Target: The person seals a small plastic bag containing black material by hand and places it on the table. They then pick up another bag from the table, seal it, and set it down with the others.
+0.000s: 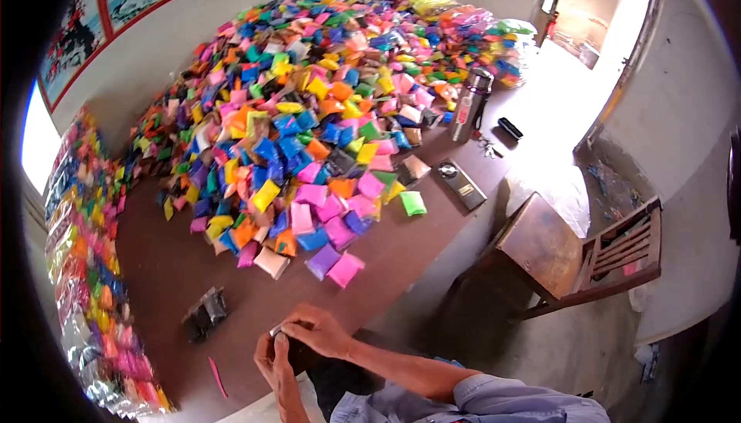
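Note:
Near the front edge of the brown table [185, 261], my left hand [272, 360] and my right hand [318, 332] meet. Their fingers are pinched together around a small pale object [276, 331], too small to name. To their left lie some black packets [206, 313] and a thin pink strip [218, 377]. Beyond my hands, a pink packet [345, 269] and a purple packet [323, 262] lie at the near edge of a large heap of colourful packets [285, 145].
A thermos [470, 105], keys [489, 147], a black case [510, 128] and a radio-like device [461, 184] sit at the table's right side. A wooden chair [587, 257] stands beyond that edge. Bundled packets [93, 292] line the far left.

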Motion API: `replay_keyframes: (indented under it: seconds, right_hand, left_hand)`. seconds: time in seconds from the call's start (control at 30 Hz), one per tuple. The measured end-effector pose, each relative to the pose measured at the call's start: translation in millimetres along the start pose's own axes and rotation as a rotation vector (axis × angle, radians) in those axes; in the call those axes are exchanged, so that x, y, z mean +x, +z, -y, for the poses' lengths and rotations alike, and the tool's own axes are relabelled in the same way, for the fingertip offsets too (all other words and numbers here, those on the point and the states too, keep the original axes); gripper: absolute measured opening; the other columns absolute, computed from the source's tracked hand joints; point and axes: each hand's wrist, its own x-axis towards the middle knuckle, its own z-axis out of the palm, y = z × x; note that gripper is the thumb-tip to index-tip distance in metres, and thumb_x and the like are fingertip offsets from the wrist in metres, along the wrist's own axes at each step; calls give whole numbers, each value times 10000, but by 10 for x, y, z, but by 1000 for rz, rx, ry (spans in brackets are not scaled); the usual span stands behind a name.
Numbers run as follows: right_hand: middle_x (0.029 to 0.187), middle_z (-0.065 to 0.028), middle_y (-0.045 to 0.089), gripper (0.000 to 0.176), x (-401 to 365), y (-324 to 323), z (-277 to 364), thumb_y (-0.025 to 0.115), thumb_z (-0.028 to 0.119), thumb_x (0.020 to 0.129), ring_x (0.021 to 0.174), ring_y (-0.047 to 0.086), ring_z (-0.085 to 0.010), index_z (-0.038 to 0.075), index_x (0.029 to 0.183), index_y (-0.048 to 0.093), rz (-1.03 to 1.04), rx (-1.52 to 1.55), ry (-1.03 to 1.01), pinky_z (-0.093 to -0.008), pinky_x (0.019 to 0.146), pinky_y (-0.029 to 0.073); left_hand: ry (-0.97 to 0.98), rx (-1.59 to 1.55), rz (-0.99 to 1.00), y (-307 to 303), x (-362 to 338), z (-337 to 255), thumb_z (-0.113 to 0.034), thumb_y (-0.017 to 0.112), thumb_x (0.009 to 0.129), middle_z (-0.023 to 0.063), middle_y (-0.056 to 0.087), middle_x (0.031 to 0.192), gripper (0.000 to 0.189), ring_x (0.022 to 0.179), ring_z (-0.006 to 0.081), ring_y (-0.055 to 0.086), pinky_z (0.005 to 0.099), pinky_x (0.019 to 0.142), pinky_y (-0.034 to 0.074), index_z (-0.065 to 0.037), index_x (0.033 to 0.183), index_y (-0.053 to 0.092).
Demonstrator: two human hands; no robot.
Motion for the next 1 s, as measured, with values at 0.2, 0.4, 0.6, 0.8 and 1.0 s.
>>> replay_keyframes:
  seconds: [0.2, 0.4, 0.6, 0.8, 1.0]
  right_hand:
    - [1011, -115, 716, 211, -3, 24, 131, 672, 221, 1038, 938, 690, -247, 33, 1110, 733, 11, -182, -131, -355, 821, 537]
    - [994, -170, 711, 263, -2, 73, 17, 648, 262, 1040, 899, 690, -326, 16, 1091, 726, -26, -253, -179, -408, 777, 542]
    - [981, -198, 696, 251, 22, 111, -98, 638, 246, 1038, 903, 679, -382, 13, 1088, 718, -146, -254, -283, -453, 763, 536]
    - [943, -214, 672, 253, 28, 148, -37, 608, 246, 1044, 891, 657, -427, 3, 1068, 676, -163, -310, -348, -489, 753, 524]
    - [908, -222, 645, 242, 69, 167, -56, 613, 234, 1039, 858, 639, -433, -3, 1016, 652, -200, -278, -355, -487, 737, 512]
  left_hand:
    - [10, -95, -48, 2, 34, 157, -186, 641, 1053, -9, 690, 951, 189, 894, 78, 597, 248, 796, 476, -16, 1047, 725]
    - [-8, -203, 34, -196, 65, 356, -204, 639, 1065, 7, 715, 1013, 211, 947, 85, 631, 241, 832, 495, -21, 1126, 725]
    - [206, 297, -37, 93, 69, 260, -368, 532, 1107, 170, 738, 1143, 469, 1042, 289, 679, 398, 913, 513, 36, 1293, 680]
    - [225, 424, -116, 68, 163, 377, -371, 476, 1115, 299, 714, 1101, 514, 964, 425, 675, 449, 872, 518, 79, 1250, 683]
    - [288, 531, -140, 137, 149, 311, -371, 474, 1120, 300, 722, 1054, 518, 889, 399, 670, 463, 810, 518, 95, 1208, 683]
